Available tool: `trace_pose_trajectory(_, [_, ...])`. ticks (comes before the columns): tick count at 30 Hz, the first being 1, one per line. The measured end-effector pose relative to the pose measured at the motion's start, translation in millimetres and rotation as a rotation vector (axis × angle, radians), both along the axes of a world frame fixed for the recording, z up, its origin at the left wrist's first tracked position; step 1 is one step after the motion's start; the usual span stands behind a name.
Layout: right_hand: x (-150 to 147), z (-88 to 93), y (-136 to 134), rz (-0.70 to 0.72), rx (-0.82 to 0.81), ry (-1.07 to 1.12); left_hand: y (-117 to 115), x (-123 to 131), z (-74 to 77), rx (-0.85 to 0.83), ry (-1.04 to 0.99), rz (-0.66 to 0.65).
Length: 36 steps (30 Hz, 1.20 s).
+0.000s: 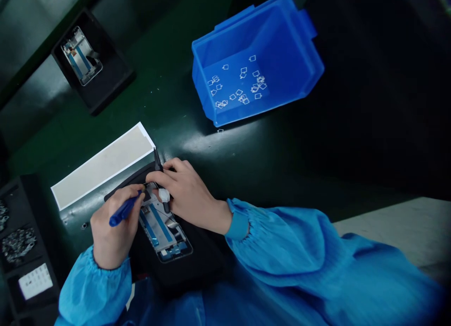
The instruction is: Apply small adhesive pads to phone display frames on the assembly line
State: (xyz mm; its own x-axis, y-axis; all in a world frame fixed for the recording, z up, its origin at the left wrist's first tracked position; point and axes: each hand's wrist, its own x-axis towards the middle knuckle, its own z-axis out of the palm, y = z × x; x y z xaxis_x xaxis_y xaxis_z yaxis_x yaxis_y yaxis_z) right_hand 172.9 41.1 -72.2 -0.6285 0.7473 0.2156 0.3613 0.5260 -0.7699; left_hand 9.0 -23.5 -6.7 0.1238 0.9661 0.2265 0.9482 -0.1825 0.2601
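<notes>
My left hand (114, 218) is closed round a blue pen-shaped tool (124, 212), its tip down at the upper end of an opened phone (160, 227). The phone's inside faces up, with blue strips on a silvery plate, and it lies in a black holder (200, 255). My right hand (186, 192) is bent over the phone's upper right edge, its fingers closed on a slim black tool (158, 159). A white piece (164, 195) shows by those fingers. Where the tool tips meet the phone is partly hidden by my fingers.
A blue bin (292, 53) with several small white frames stands beyond my right hand. Behind the phone lies a pale rectangular sheet (102, 166). Another phone (81, 56) rests in a black holder (109, 86), upper left. A black compartment tray (38, 213) holds small metal parts, left.
</notes>
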Motion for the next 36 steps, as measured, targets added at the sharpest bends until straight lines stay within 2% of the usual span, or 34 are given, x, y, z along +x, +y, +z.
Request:
trace_pose_trajectory(6, [0.2, 2.9, 0.1, -0.006, -0.014, 0.028, 5.2, 0.1, 2.5, -0.028, 0.039, 0.023])
trace_pose_trajectory(12, [-0.6, 3.1, -0.2, -0.012, 0.006, 0.011, 7.0, -0.3, 1.4, -0.029, -0.011, 0.053])
trace_pose_trajectory(17, [-0.7, 2.7, -0.1, -0.015, 0.024, 0.027, 2.8, -7.0, -2.9, -0.113, -0.219, 0.207])
trace_pose_trajectory(20, [-0.7, 3.5, 0.4, -0.010, 0.018, 0.029, -5.2, -11.1, -10.6, -0.069, -0.371, 0.253])
trace_pose_trajectory(22, [-0.7, 4.0, 0.8, -0.012, 0.018, 0.036, -10.4, -12.3, -15.6, -0.019, -0.391, 0.259])
trace_pose_trajectory(25, [-0.6, 3.9, 1.3, -0.018, 0.021, 0.034, -13.2, -11.0, -17.6, 0.028, -0.331, 0.218])
trace_pose_trajectory(29, [-0.4, 3.7, 1.5, -0.015, 0.025, 0.016, -6.8, -5.5, -9.0, 0.061, -0.168, 0.109])
trace_pose_trajectory(32, [-0.3, 4.0, 1.2, -0.009, 0.024, 0.019, 0.9, -2.5, -0.2, 0.007, -0.047, 0.044])
trace_pose_trajectory(36, [-0.5, 3.4, 0.6, -0.016, 0.030, 0.045, 9.2, -2.6, 6.0, -0.078, 0.029, 0.048])
